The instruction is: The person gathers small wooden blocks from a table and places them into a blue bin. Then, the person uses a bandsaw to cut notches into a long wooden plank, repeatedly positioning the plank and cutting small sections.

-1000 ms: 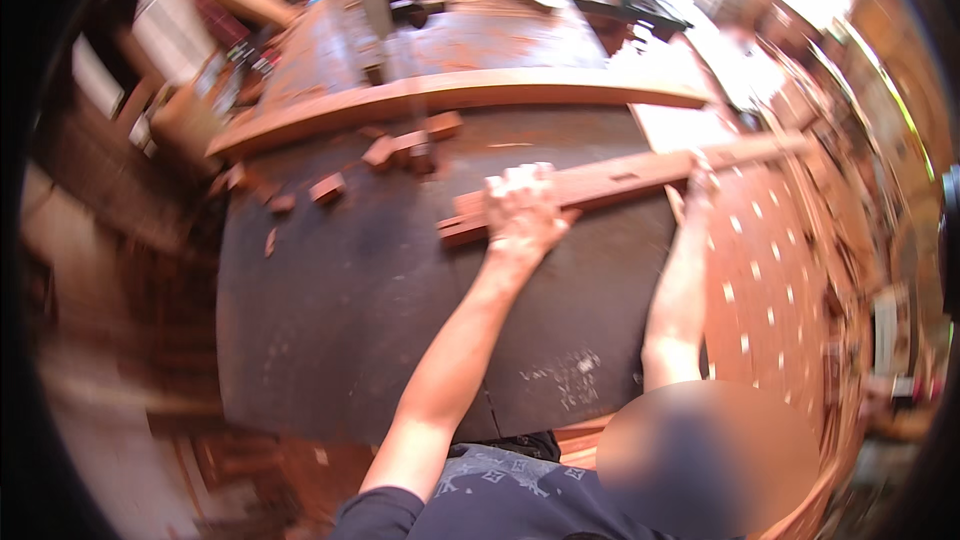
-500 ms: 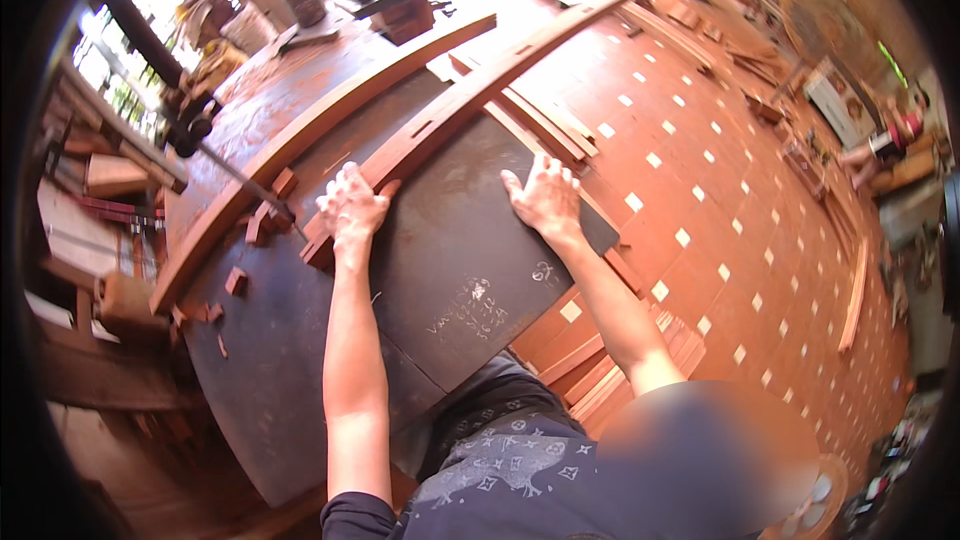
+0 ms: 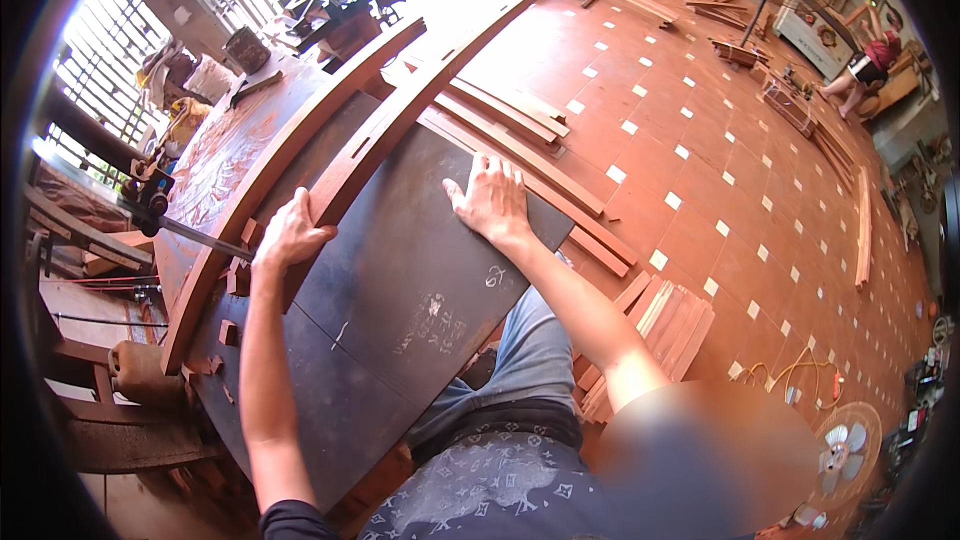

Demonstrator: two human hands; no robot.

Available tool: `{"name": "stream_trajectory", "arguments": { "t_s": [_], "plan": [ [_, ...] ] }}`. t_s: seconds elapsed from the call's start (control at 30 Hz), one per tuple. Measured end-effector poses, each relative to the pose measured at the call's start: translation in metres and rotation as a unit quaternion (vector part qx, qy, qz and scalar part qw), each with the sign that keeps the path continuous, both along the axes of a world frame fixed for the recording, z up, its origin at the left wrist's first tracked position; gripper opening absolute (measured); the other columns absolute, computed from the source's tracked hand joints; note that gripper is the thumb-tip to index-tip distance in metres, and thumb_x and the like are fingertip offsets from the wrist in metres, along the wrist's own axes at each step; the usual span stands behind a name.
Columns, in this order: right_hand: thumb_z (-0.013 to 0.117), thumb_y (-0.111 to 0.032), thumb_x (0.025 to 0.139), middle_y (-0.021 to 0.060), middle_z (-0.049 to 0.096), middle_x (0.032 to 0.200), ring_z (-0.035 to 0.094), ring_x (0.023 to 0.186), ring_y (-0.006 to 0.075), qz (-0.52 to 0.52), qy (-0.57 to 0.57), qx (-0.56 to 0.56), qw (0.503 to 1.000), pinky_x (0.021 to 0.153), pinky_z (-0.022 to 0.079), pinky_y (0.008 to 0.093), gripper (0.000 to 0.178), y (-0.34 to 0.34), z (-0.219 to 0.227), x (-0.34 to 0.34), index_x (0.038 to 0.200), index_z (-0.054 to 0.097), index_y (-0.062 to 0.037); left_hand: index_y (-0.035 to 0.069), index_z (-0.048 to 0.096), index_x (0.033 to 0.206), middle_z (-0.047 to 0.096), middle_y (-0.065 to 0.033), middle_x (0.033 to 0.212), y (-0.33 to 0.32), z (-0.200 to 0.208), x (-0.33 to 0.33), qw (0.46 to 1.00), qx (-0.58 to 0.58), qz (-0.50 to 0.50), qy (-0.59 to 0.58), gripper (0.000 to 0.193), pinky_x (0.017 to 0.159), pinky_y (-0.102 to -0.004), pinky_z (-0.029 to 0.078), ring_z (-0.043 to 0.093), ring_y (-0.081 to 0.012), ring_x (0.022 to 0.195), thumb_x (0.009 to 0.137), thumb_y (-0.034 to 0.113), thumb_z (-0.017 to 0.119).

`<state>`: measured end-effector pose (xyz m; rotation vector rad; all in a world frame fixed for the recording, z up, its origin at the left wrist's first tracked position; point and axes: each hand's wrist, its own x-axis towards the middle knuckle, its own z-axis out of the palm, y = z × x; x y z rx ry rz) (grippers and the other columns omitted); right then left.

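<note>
My left hand (image 3: 291,232) is closed over the near part of a long reddish-brown wooden beam (image 3: 400,112) with slots cut in its upper face. Its thumb lies along the beam's right side, while its wrist and forearm hide part of the near end. To the right, my right hand (image 3: 490,200) rests flat on the dark tabletop (image 3: 400,240), fingers spread and holding nothing. White chalk marks show nearer to me. A curved wooden piece (image 3: 283,148) lies left of the beam. Between them are small wood blocks (image 3: 238,280), beside a metal bar (image 3: 200,235).
Loose wooden strips (image 3: 575,225) lie beyond the table's right edge, and a stack of boards (image 3: 665,325) is nearer me. A fan (image 3: 843,448) stands at lower right. Another person (image 3: 870,60) is far right by a machine. Small offcuts (image 3: 210,367) lie at the table's left.
The view has shifted, so the table, beam and both hands appear farther left. My left hand stays on the beam and my right hand on the tabletop.
</note>
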<state>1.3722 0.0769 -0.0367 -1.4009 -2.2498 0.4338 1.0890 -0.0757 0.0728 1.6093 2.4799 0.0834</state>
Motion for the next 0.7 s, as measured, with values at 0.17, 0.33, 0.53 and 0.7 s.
{"name": "stream_trajectory", "arguments": {
  "t_s": [0.17, 0.33, 0.53, 0.7],
  "plan": [
    [0.075, -0.048, 0.091, 0.0264, 0.059, 0.142, 0.056, 0.131, 0.04, 0.055, 0.063, -0.042, 0.996, 0.114, 0.042, 0.0519, 0.083, -0.002, 0.001, 0.016, 0.147, 0.05, 0.0084, -0.003, 0.05, 0.102, 0.062, -0.0291, 0.095, 0.019, 0.044, 0.01, 0.999, 0.006, -0.015, -0.049, 0.059, 0.085, -0.0506, 0.049, 0.062, -0.045, 0.092, 0.07, 0.036, 0.08],
    [0.076, -0.045, 0.09, 0.0277, 0.053, 0.147, 0.053, 0.133, 0.0411, 0.073, 0.094, -0.044, 0.992, 0.114, 0.041, 0.0528, 0.083, -0.006, 0.0, 0.016, 0.148, 0.049, 0.0072, -0.002, 0.051, 0.096, 0.055, -0.023, 0.085, 0.017, 0.048, 0.025, 0.998, 0.061, -0.008, -0.003, 0.051, 0.077, -0.0478, 0.048, 0.057, -0.0403, 0.082, 0.069, 0.029, 0.082],
    [0.078, -0.039, 0.089, 0.0232, 0.054, 0.148, 0.053, 0.133, 0.0384, 0.08, 0.107, -0.128, 0.983, 0.112, 0.042, 0.0518, 0.077, 0.003, 0.01, 0.022, 0.149, 0.05, 0.0011, 0.002, 0.053, 0.1, 0.059, -0.02, 0.096, 0.032, 0.062, 0.068, 0.997, 0.021, 0.068, -0.003, 0.055, 0.084, -0.0496, 0.051, 0.063, -0.0423, 0.095, 0.07, 0.031, 0.089],
    [0.076, -0.04, 0.092, 0.0229, 0.07, 0.13, 0.066, 0.123, 0.04, 0.094, 0.136, -0.367, 0.915, 0.107, 0.052, 0.0485, 0.061, 0.059, 0.034, 0.026, 0.138, 0.06, -0.0033, 0.003, 0.056, 0.104, 0.061, -0.0179, 0.103, 0.037, 0.067, 0.085, 0.993, -0.008, 0.117, -0.004, 0.051, 0.087, -0.0508, 0.053, 0.065, -0.0406, 0.101, 0.072, 0.029, 0.087]
  ]
}}
